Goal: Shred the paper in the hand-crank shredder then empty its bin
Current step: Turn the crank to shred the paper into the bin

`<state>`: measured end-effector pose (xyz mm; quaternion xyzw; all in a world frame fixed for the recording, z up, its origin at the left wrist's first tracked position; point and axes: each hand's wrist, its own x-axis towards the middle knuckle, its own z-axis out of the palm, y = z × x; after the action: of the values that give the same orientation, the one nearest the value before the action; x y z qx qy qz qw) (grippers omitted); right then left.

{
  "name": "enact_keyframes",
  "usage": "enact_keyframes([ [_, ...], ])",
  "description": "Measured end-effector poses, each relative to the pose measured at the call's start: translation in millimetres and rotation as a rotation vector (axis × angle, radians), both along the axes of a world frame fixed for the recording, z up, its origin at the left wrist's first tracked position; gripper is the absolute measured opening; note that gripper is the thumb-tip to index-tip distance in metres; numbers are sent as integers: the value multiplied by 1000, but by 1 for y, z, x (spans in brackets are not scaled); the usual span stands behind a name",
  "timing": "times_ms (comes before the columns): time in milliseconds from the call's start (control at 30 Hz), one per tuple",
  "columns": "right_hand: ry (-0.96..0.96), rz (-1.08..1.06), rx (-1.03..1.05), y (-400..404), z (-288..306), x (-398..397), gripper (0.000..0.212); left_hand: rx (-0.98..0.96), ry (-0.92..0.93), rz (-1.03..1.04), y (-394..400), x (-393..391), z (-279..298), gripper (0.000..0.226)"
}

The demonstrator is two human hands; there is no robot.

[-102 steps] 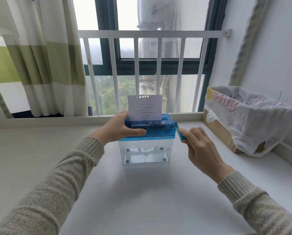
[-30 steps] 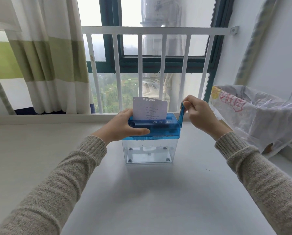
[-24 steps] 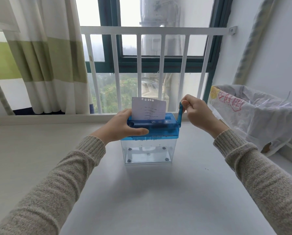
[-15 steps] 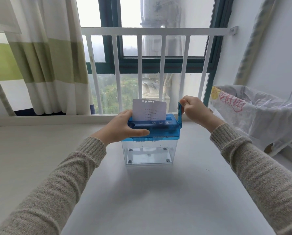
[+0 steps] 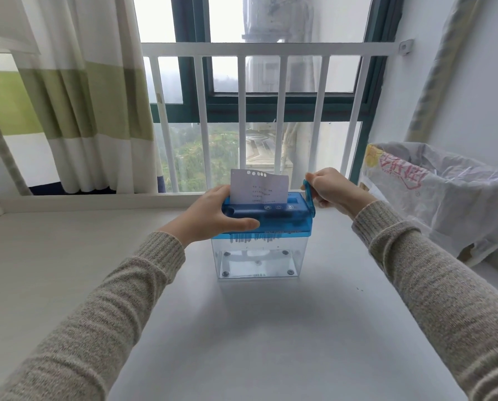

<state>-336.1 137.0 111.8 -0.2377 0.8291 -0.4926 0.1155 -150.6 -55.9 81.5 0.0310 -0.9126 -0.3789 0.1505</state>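
both hands clamped on the hand-crank shredder (image 5: 266,224) mid-table and straight ahead — left hand (image 5: 213,217) wrapped over the blue lid's left end, right hand (image 5: 329,188) pinching the crank handle (image 5: 308,192) upright at the right end. paper (image 5: 258,188) standing upright in the slot, mostly unshredded, long axis of the lid running left to right. probably more cranking ahead — clear bin (image 5: 258,261) below holding almost nothing.

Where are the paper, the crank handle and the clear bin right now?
paper (image 5: 259,189): head view, middle of the sheet.
crank handle (image 5: 309,194): head view, blue arm.
clear bin (image 5: 258,260): head view, front wall.
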Motion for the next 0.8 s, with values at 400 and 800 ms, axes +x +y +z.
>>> enact_keyframes([
  [400, -346, -86, -92, -7, -18, 1, 26, -19, 10, 5, 0, 1, 0, 60],
  [800, -460, -52, -103, 7, -56, -1, 22, -14, 10, 1, -1, 0, 0, 68],
])
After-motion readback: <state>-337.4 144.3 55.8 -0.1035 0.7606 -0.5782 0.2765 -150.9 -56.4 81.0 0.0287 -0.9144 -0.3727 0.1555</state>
